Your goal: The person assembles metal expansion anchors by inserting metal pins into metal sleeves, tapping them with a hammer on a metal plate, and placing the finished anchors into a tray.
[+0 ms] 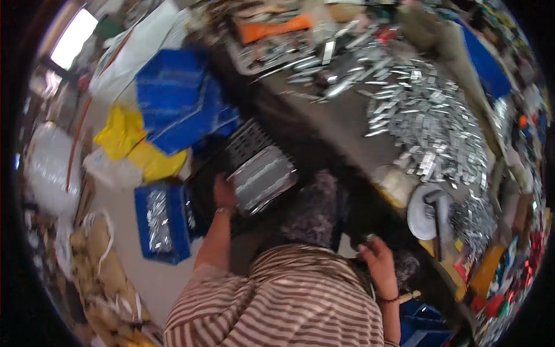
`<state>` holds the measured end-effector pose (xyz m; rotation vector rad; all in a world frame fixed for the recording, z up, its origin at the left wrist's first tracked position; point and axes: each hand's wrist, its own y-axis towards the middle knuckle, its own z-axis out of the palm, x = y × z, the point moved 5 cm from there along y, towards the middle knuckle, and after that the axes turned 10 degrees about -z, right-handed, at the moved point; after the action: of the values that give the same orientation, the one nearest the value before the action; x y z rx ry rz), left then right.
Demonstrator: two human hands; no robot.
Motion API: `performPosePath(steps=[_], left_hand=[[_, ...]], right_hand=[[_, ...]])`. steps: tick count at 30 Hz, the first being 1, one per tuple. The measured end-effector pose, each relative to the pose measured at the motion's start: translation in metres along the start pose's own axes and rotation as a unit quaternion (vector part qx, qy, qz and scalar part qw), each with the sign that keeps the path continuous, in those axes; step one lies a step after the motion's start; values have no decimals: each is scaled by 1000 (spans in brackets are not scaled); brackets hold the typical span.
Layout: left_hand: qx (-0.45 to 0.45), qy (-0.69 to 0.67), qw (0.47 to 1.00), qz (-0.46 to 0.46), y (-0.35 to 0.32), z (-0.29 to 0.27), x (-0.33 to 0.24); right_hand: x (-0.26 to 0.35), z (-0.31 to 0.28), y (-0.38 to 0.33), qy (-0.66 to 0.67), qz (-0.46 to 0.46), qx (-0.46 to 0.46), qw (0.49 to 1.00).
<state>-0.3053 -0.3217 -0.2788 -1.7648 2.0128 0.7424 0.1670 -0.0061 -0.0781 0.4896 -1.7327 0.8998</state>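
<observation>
My left hand is at the left side of a dark plastic crate. Silvery flat metal pieces are stacked in rows inside the crate, right beside that hand. Motion blur smears its fingers, so their grip does not show. On the right, my right hand is held near my body with its fingers curled together. A small shiny bit shows at the fingertips, too blurred to name. Beyond it on the workbench lies a large heap of loose silvery metal pieces.
A blue bin with shiny pieces stands left of the crate. Behind it are a blue sheet-like item and yellow bags. A hammer rests by a white round dish. An orange object lies at the far end.
</observation>
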Motion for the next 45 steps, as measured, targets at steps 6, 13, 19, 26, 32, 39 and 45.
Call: performPosePath(steps=[6, 13, 19, 26, 32, 39, 45], left_hand=[[83, -264, 961, 19, 13, -19, -193], [334, -301, 850, 273, -108, -55, -481], [284, -156, 835, 445, -155, -14, -546], [378, -276, 829, 306, -146, -1, -540], [579, -368, 720, 105, -173, -23, -525], [631, -319, 685, 178, -219, -34, -510], [628, -293, 688, 215, -226, -29, -508]], right_hand=[[-9, 6, 0, 54, -28, -40, 997], [-3, 0, -11, 47, -73, -60, 994], [36, -28, -36, -66, -103, -104, 987], [105, -109, -92, -203, -202, -290, 913], [92, -225, -86, -484, -193, -470, 712], [75, -260, -51, -696, -148, -342, 614], [87, -246, -61, -711, -171, -296, 615]])
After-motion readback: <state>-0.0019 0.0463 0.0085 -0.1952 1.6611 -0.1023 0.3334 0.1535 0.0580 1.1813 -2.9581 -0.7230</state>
